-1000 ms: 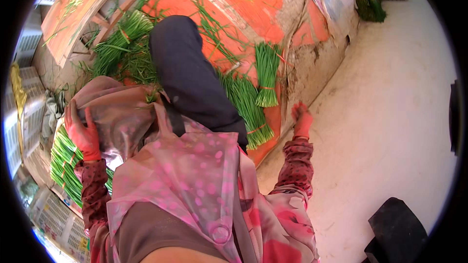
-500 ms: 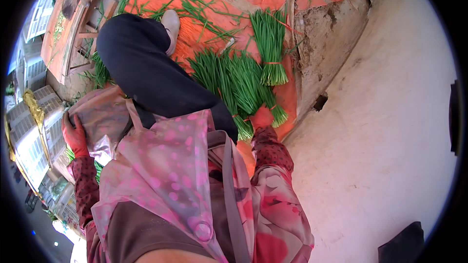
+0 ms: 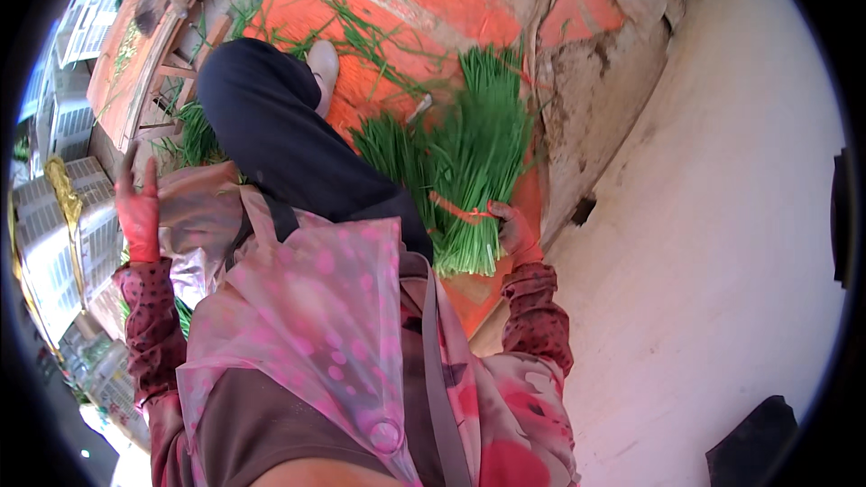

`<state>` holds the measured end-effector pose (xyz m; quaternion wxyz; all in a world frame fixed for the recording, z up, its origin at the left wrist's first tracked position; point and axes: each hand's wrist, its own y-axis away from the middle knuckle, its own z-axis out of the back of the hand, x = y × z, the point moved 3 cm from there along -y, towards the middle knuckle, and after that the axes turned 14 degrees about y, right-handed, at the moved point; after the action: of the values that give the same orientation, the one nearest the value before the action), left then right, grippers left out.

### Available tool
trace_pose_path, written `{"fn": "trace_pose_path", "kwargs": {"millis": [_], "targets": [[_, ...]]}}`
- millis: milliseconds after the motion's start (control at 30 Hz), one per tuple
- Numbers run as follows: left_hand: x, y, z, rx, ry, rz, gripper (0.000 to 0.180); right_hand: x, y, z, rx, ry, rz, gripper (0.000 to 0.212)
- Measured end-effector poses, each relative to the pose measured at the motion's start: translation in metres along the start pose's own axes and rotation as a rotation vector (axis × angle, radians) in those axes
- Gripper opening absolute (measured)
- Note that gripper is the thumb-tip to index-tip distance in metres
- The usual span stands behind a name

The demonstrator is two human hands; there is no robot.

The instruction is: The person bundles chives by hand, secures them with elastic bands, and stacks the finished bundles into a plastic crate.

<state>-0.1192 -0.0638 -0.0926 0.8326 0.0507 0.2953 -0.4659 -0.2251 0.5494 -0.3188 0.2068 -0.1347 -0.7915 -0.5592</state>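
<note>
My right hand (image 3: 516, 233), in a red glove, pinches the orange tie around a bunch of green chives (image 3: 478, 149). Pale cut ends point toward me, and the leafy tops are smeared by motion. Beneath and to the left lies another bunch of chives (image 3: 388, 146), partly covered by the held one. Out at the far left, my left hand (image 3: 137, 216) is raised with its fingers apart and nothing in it, beside the wooden stool. A translucent pink-spotted apron (image 3: 307, 289) covers my lap.
Loose chive leaves (image 3: 361, 36) are strewn over the orange sheet (image 3: 451, 0). At the upper left stands a wooden stool or bench (image 3: 135, 54), with more greens (image 3: 198, 133) near its legs. A pale wall (image 3: 686, 216) rises along the right. Light slatted crates (image 3: 68, 117) line the left.
My right hand has lifted a bunch of chives by its tie and shifted slightly right and nearer. My left hand has come up off the apron cloth, fingers now stretched upward.
</note>
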Motion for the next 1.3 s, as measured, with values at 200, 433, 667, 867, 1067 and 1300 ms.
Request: {"fn": "trace_pose_path", "kwargs": {"millis": [200,433,667,867,1067,1300], "targets": [[-0.152,0.004,-0.051,0.200,0.698,-0.037,0.044,0.159,-0.008,-0.118,0.189,0.257,0.561,0.023],[-0.178,-0.043,-0.052,0.086,1.092,0.170,0.086,0.248,0.079,-0.384,0.347,0.658,0.753,0.048],[-0.084,-0.007,0.013,-0.293,1.549,0.310,0.050,0.188,0.069,-0.513,0.595,0.787,0.976,0.040],[-0.046,0.043,0.010,-0.518,1.895,0.456,0.043,0.138,0.035,-0.532,0.549,0.493,0.707,0.036],[-0.015,0.067,-0.002,-0.462,1.939,0.456,0.052,0.113,0.024,-0.529,0.607,0.538,0.615,0.045],[-0.035,0.090,0.017,-0.395,1.189,0.428,0.108,0.117,0.067,-0.567,0.609,1.133,0.800,0.057]]}}
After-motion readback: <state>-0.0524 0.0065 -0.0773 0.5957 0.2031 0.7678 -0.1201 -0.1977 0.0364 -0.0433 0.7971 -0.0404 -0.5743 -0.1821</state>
